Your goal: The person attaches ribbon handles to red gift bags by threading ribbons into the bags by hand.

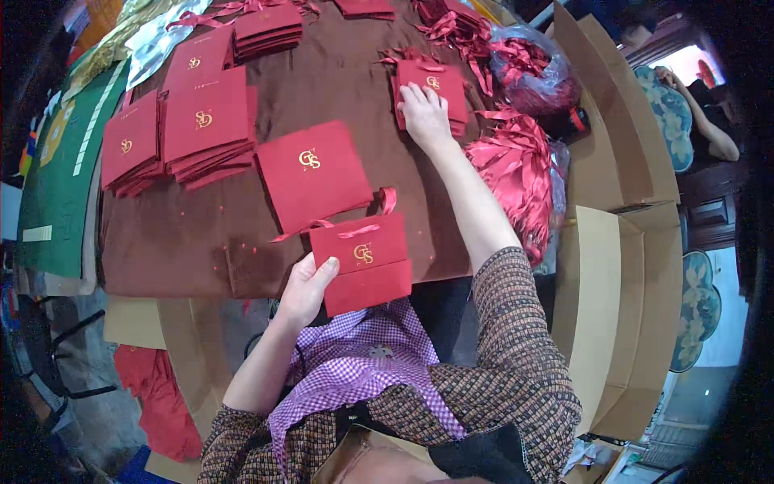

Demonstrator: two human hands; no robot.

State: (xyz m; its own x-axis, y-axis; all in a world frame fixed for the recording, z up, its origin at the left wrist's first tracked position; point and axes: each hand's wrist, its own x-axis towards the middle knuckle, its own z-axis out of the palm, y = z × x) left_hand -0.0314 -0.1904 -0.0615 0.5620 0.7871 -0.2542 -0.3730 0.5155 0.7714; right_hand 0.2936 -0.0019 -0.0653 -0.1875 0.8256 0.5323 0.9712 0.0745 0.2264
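Note:
My left hand (306, 286) grips a small red paper gift bag (359, 282) by its left edge, thumb on top, at the table's near edge. The bag is flat, with a gold emblem and a red ribbon handle (357, 230) at its upper end. Farther off to the right, my right hand (426, 113) rests with fingers apart on a stack of similar small red bags (451, 97); its fingertips touch the top one. Between the hands, a larger red bag (310, 173) with a gold emblem lies flat, just beyond the held bag.
Stacks of larger red bags (205, 117) stand on the brown-covered table (242, 234) at the left. Bundles of red ribbon (516, 173) and a clear plastic bag of ribbon (536, 68) lie along the right edge. Open cardboard boxes (637, 282) stand at the right. A person's arm (709, 121) shows beyond.

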